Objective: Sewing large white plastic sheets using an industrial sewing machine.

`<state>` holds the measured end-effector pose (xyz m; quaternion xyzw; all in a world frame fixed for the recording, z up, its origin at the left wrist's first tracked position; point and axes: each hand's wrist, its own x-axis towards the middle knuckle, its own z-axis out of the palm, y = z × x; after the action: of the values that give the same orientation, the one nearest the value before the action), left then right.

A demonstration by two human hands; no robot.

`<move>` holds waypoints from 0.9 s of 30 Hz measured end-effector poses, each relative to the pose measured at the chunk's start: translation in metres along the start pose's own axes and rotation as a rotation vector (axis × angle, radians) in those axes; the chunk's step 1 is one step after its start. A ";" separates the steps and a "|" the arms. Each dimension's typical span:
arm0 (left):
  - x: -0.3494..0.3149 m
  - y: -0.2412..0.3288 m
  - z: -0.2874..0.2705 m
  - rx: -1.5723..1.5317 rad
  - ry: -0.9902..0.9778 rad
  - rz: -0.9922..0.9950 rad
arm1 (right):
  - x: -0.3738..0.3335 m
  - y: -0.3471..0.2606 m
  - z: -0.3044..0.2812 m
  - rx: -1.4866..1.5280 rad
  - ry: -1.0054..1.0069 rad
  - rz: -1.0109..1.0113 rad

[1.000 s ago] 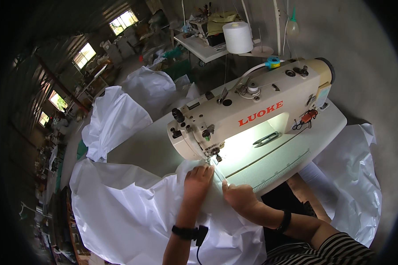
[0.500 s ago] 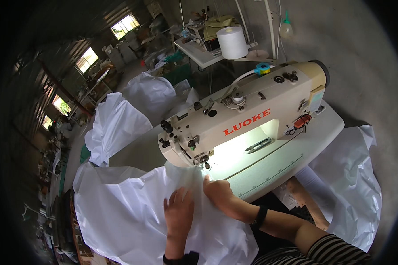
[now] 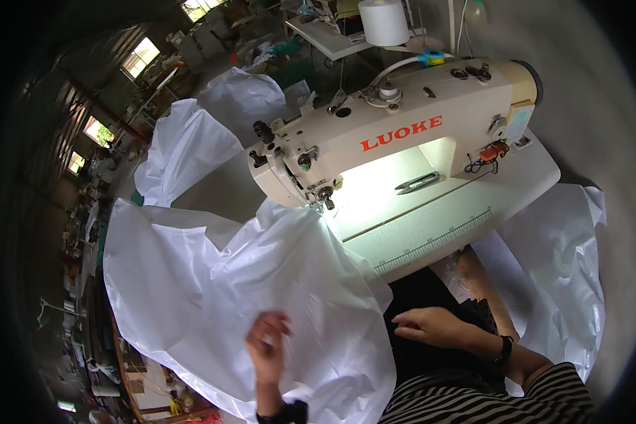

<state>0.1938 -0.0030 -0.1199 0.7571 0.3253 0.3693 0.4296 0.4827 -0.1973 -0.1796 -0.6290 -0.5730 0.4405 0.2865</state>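
Note:
A large white plastic-like sheet (image 3: pixel 212 290) drapes from under the needle area of a sewing machine (image 3: pixel 403 134) down over the front left of its table. Over the lower part of this sheet is my left hand (image 3: pixel 266 346), slightly blurred, its fingers loosely bent with a gap between them and the thumb. Nothing shows in its grasp. My right hand (image 3: pixel 431 327) hovers above my dark-clad lap, right of the sheet's edge, with fingers pointing left and loosely bent; it appears to hold nothing. The machine's lamp lights the needle area, where the sheet's edge lies.
Thread snips (image 3: pixel 418 182) lie on the machine bed. A white thread cone (image 3: pixel 384 22) stands behind the machine. More white sheeting (image 3: pixel 562 275) hangs at the right, and another heap (image 3: pixel 184 148) lies beyond the table at the left. A ruler scale (image 3: pixel 434 240) runs along the table's front.
Both hands have come away from the needle area toward me, the right one off the sheet to above my lap. The view has tilted downward, and the sheet hangs more loosely.

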 end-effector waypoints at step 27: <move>-0.163 0.039 0.002 0.618 0.004 -0.595 | 0.041 -0.015 0.060 0.197 -0.370 -0.258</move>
<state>0.1180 -0.1518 -0.1316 0.7228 0.6255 0.1160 0.2698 0.4214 -0.1630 -0.2030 -0.4285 -0.6454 0.5616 0.2905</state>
